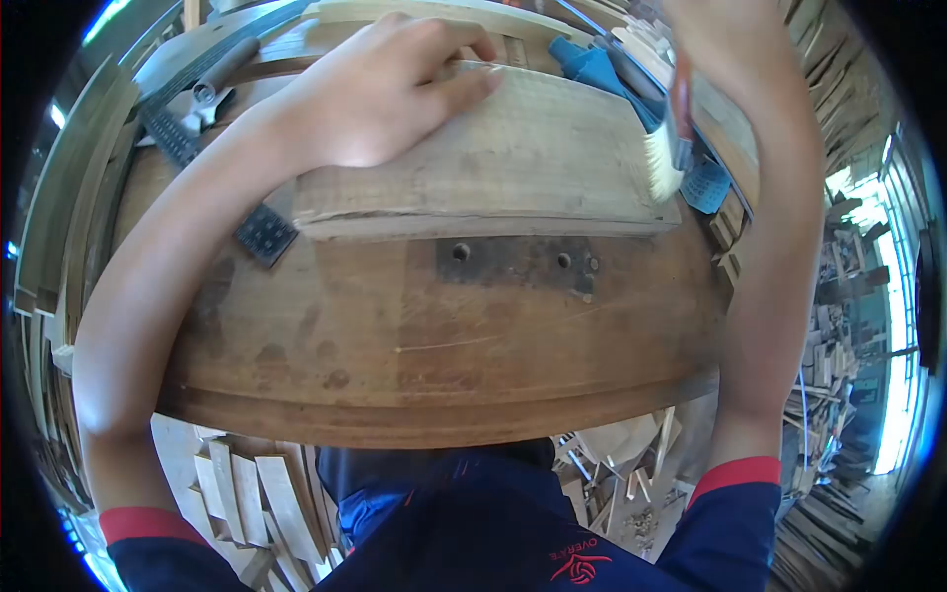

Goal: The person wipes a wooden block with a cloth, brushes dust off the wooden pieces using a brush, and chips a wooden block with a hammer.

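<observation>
A pale wooden board (513, 148) lies on the brown workbench (444, 335), a long crack running along its near edge. My left hand (395, 89) rests on the board's far left part, fingers bent and apart, with nothing visible in them. At the top right, my right hand (725, 39) holds a brush (671, 143), its pale bristles pointing down by the board's right end. The fingers of this hand are partly cut off by the frame's top edge. Blue cloth (592, 69) lies behind the board.
A black perforated metal piece (266, 235) lies left of the board, partly under my left forearm. Beyond it is a metal tube (227, 69). Long wooden strips (74, 197) stand at the left. Wood offcuts (286, 503) lie below the bench's near edge.
</observation>
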`<state>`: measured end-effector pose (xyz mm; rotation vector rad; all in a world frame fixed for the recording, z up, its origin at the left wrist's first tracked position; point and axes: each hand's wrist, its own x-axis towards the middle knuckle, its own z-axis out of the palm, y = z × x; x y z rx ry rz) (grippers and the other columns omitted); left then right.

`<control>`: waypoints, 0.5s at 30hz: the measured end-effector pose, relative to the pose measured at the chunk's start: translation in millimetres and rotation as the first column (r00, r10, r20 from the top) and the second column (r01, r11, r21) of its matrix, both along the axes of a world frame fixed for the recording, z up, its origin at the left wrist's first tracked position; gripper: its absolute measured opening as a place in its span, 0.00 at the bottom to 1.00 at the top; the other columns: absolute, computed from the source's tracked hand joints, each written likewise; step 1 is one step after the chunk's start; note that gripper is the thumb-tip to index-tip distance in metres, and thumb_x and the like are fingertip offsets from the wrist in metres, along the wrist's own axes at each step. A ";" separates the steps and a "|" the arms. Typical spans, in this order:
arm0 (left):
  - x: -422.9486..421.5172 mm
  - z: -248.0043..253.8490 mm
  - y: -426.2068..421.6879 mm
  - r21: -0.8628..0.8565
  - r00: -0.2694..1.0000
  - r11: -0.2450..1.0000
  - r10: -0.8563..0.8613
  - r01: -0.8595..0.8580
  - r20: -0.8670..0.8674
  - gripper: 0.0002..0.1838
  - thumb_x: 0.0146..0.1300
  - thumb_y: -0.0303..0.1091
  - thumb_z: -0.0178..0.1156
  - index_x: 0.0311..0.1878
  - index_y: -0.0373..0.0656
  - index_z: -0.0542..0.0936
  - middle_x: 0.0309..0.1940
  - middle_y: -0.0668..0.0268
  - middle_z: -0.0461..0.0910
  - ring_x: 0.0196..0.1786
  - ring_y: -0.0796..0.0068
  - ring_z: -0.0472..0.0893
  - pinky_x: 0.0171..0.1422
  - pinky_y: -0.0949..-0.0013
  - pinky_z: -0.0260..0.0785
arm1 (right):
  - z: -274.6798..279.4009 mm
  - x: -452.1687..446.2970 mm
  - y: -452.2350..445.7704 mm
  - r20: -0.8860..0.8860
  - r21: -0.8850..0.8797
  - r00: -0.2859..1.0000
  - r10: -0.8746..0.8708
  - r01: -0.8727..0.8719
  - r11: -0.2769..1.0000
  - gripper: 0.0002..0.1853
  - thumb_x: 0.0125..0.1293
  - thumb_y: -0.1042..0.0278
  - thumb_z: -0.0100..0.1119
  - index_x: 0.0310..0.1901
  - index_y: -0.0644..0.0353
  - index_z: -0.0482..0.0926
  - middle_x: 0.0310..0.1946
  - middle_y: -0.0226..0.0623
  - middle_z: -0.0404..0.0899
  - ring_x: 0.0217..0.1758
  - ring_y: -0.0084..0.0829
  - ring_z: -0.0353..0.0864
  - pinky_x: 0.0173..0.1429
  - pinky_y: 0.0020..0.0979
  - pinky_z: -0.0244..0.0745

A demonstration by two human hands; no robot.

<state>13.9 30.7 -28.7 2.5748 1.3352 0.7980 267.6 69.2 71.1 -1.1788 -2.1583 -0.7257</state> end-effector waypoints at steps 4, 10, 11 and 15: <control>-0.9 -3.4 0.9 0.017 0.999 1.000 -0.015 0.014 0.032 0.22 0.80 0.48 0.53 0.63 0.39 0.80 0.47 0.50 0.84 0.52 0.55 0.81 0.62 0.57 0.70 | 4.1 -32.5 2.7 -0.149 -0.266 0.962 0.230 -0.263 0.927 0.17 0.74 0.64 0.51 0.34 0.69 0.82 0.27 0.44 0.85 0.25 0.33 0.83 0.29 0.37 0.75; 0.6 3.5 -0.8 -0.024 0.999 0.999 -0.033 0.034 0.025 0.22 0.81 0.47 0.53 0.64 0.40 0.79 0.47 0.52 0.83 0.52 0.58 0.80 0.64 0.58 0.68 | 24.1 -38.6 -5.0 -0.538 -0.505 0.829 0.155 -0.464 0.728 0.21 0.73 0.62 0.52 0.36 0.78 0.82 0.31 0.61 0.86 0.29 0.47 0.87 0.42 0.45 0.81; 1.5 5.5 -2.1 -0.032 1.000 0.999 -0.017 0.018 0.004 0.21 0.81 0.46 0.53 0.63 0.40 0.80 0.46 0.53 0.83 0.52 0.59 0.80 0.64 0.58 0.68 | 23.3 -34.2 -1.6 -0.455 -0.455 0.876 0.160 -0.384 0.803 0.22 0.73 0.62 0.52 0.36 0.79 0.82 0.32 0.62 0.85 0.30 0.48 0.87 0.42 0.45 0.81; 1.2 3.3 -3.1 0.021 1.000 1.000 -0.008 0.009 -0.028 0.19 0.80 0.44 0.53 0.63 0.41 0.80 0.45 0.56 0.82 0.51 0.61 0.79 0.63 0.60 0.67 | 7.1 2.7 -1.8 0.166 -0.190 0.985 0.047 -0.015 0.982 0.21 0.72 0.63 0.52 0.37 0.78 0.84 0.35 0.66 0.85 0.36 0.53 0.88 0.45 0.46 0.83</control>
